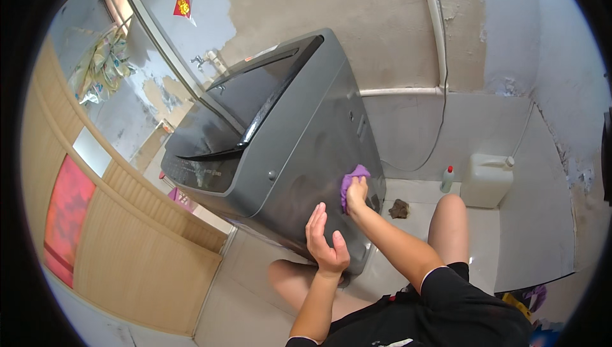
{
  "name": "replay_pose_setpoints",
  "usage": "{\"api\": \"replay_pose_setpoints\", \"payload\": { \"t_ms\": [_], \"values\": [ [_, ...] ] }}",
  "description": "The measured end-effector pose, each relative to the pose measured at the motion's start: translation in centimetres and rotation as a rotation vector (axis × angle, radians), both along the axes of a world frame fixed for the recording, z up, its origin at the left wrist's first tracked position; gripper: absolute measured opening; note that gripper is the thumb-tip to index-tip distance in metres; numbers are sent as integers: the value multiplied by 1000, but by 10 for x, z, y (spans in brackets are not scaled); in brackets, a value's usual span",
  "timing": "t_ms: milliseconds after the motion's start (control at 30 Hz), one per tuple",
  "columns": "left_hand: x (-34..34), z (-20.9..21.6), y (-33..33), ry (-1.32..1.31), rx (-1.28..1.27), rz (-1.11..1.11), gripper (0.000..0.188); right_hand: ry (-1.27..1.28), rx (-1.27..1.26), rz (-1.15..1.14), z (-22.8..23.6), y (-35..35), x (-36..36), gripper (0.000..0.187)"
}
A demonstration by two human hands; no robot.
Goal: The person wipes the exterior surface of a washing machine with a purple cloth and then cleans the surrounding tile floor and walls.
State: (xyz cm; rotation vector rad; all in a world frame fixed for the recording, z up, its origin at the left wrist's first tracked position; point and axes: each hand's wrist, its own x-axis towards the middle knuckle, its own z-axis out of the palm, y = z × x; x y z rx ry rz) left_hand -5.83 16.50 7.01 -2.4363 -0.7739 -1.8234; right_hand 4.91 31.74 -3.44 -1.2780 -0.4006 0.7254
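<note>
- A red diamond-shaped sticker (182, 6) with yellow lettering is on the wall above the washing machine (312, 149).
- Small pale markings line the machine's dark control panel (199, 173), too fine to make out.
- The machine's glossy lid (264, 85) is down, or nearly so, and hides the inside.
- A whitish plastic jug (488, 181) with a handle stands in the corner; its level of contents cannot be told.
- Beside it stands a slim, pale bottle (447, 181) with a red cap.
- The right hand (357, 195) has its fingers closed over a purple cloth (360, 170), which lies against the machine's grey side, towards the lower back edge.
- The left hand (327, 243) has its fingers straight, thumb apart, in front of the same side; whether it touches is unclear.
- A crumpled brown rag (399, 209) lies on the tiled floor near the machine.
</note>
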Motion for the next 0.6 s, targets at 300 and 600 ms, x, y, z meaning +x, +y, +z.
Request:
{"api": "replay_pose_setpoints", "payload": {
  "t_ms": [300, 600],
  "values": [
    [19, 4, 17, 43, -33, -17, 42, -1066, 867, 3, 255, -17, 9, 47],
    [50, -7, 53, 74, 4, 96, 41, -549, 394, -41, -4, 69, 45, 58]
  ]
}}
